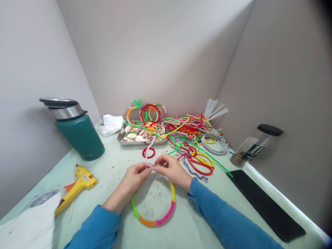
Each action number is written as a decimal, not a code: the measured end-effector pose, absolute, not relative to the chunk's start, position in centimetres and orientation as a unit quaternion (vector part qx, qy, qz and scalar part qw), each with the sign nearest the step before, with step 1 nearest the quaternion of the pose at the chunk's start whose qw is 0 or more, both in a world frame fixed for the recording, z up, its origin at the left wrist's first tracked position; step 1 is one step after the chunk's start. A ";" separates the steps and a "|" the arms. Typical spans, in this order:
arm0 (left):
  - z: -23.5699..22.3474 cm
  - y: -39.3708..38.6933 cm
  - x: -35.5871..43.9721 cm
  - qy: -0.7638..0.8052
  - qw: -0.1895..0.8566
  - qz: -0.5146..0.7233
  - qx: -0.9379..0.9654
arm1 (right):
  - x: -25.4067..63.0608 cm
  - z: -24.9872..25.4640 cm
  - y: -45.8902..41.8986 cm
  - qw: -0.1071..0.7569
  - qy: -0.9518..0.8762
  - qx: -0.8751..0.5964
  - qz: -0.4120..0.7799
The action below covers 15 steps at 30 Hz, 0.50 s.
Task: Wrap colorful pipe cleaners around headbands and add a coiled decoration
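Over a pale table [114,173], left fingers [141,167] and right fingers [162,168] pinch a pink strand [146,155] near a multicoloured ring [166,217].

no legible text; glue gun label [85,178] too small

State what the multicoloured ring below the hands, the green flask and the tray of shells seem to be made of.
The multicoloured ring: matte, soft fibre, probably chenille, from its fuzzy edge; any core is hidden. The green flask: likely metal with a satin coating, as a shiny silver band shows at its neck. The tray: probably bare metal, from its smooth grey sheen.
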<state>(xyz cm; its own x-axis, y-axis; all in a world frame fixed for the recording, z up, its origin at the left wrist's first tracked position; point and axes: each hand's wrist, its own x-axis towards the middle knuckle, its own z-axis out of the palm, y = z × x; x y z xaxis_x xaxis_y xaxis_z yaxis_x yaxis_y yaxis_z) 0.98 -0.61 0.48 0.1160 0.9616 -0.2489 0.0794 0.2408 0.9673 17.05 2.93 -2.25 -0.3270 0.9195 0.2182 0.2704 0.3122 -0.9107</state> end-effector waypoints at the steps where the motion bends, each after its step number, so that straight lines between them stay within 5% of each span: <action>1: 0.4 -0.6 1.0 0.544 0.568 0.388 0.481 | 17.1 -1.8 2.8 0.409 -0.716 -0.404 0.396; 15: -1.9 0.6 0.3 0.520 0.453 0.381 0.616 | 16.8 -0.3 1.6 0.442 -0.759 -0.296 0.375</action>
<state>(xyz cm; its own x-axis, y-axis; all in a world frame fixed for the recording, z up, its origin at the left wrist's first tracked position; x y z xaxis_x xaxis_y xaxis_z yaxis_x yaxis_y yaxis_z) 0.32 0.56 -1.88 0.1689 0.9856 -0.0030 0.2960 -0.0479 0.9540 16.83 1.61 -0.33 -0.4347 0.7810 0.4484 0.1177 0.5429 -0.8315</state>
